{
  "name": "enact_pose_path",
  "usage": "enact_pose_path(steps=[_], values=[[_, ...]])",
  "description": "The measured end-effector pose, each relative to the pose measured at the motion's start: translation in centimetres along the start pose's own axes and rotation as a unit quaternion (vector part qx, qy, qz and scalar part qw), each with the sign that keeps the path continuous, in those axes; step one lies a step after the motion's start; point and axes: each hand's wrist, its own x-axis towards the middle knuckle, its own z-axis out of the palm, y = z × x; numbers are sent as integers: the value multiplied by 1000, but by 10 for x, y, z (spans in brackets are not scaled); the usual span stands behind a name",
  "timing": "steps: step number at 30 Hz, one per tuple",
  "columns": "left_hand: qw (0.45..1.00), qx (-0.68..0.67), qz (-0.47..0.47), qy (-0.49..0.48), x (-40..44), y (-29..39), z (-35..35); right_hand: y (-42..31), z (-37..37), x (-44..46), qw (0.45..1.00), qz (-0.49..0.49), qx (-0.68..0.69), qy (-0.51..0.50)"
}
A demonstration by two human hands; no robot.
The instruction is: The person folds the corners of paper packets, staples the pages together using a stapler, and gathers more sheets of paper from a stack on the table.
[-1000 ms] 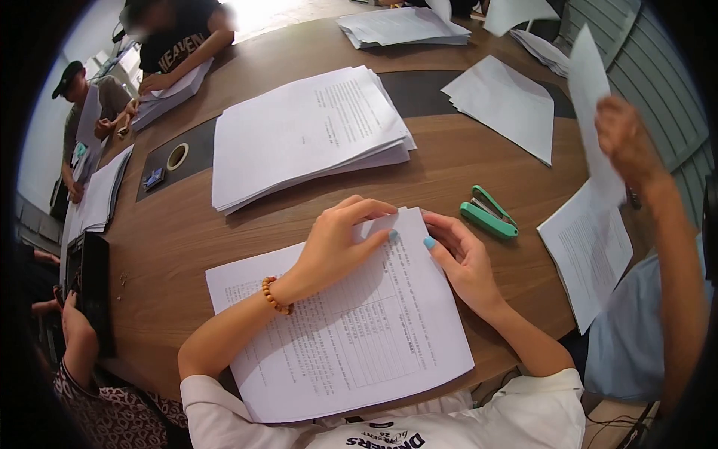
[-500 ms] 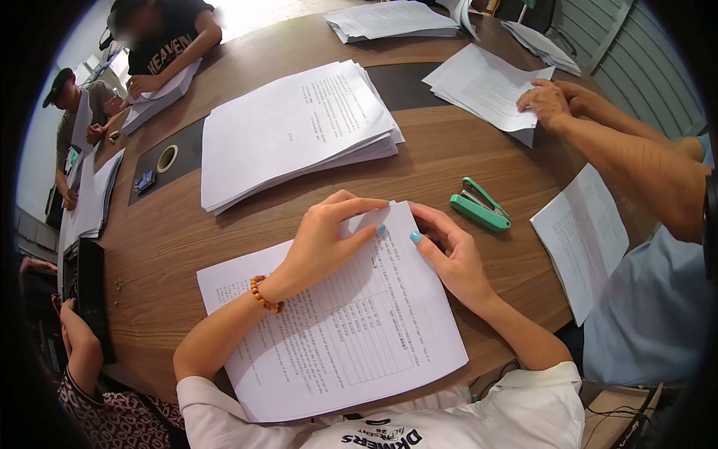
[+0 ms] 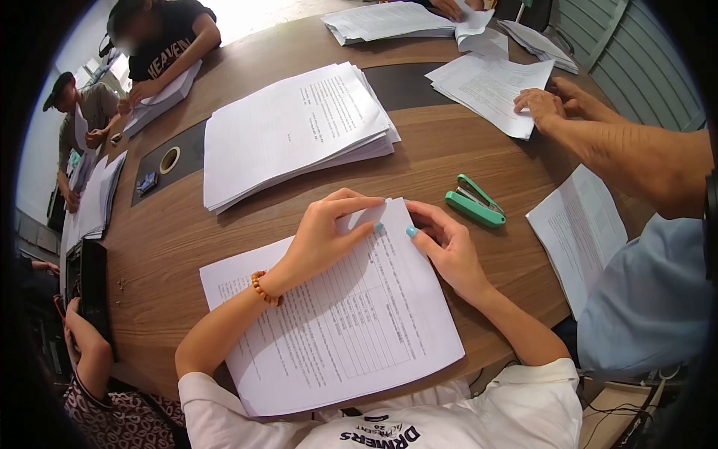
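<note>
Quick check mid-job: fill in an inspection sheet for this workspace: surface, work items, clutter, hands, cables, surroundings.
Surface: brown table with dark inlay strip.
Work items: printed sheets lie under the left hand; green stapler lies beyond the right hand, untouched.
Clutter: large paper stack ahead; small blue item on the strip, unclear what.
Hands: left rests near the sheets' far edge; right at their right edge, grip unclear.
Cables: dark cables below the table, at right.
Surroundings: co-worker in blue at right, one hand on other sheets; person in black at far left.
</note>
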Motion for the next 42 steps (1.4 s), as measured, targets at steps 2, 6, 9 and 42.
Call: enact_pose_path(steps=[2,6,9,42], values=[[1000,1,1,1,0,0,1,0,-1,0,1000,-1,3,-2],[999,25,47,12,1,-4,1,-2,2,1,1000,-4,8,1],[998,35,46,12,1,-2,0,2,2,0,1000,-14,1,8],[997,-25,1,-76,2,-8,-12,-18,0,-2,987,-61,-148,-12]])
